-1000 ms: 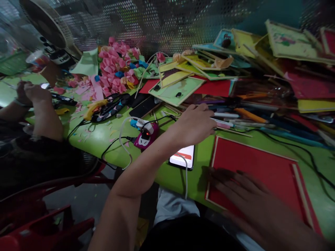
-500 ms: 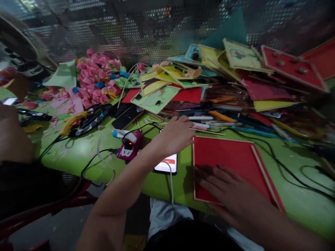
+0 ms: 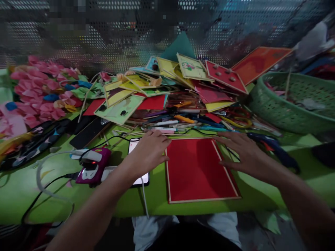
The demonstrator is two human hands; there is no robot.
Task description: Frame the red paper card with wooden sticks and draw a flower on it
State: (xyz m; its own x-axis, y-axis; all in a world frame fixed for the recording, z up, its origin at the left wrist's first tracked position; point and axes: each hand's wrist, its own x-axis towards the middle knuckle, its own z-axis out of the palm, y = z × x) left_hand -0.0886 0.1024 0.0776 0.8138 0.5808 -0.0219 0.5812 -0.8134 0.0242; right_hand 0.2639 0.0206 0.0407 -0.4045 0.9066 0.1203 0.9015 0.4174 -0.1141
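A red sheet [image 3: 199, 170] with thin pale wooden strips along its edges lies flat on the green table, in front of my body. My left hand [image 3: 149, 150] rests palm down at its upper left edge, fingers extended and holding nothing. That hand partly covers a phone [image 3: 142, 178] with a lit screen and a white cable. My right hand [image 3: 242, 153] is open at the sheet's upper right edge, fingers spread. Whether its fingertips press on the strip I cannot tell.
A purple power socket [image 3: 95, 167] with plugs and cables sits to the left. Behind lie pens [image 3: 167, 122], decorated framed cards [image 3: 121, 108] and pink paper flowers [image 3: 44, 87]. On the right are a blue glue gun [image 3: 277, 150] and a green basket [image 3: 282, 109].
My right hand has moved from the sheet's lower middle up to its right edge. My left hand stays near the upper left edge. The view has turned right, showing the basket.
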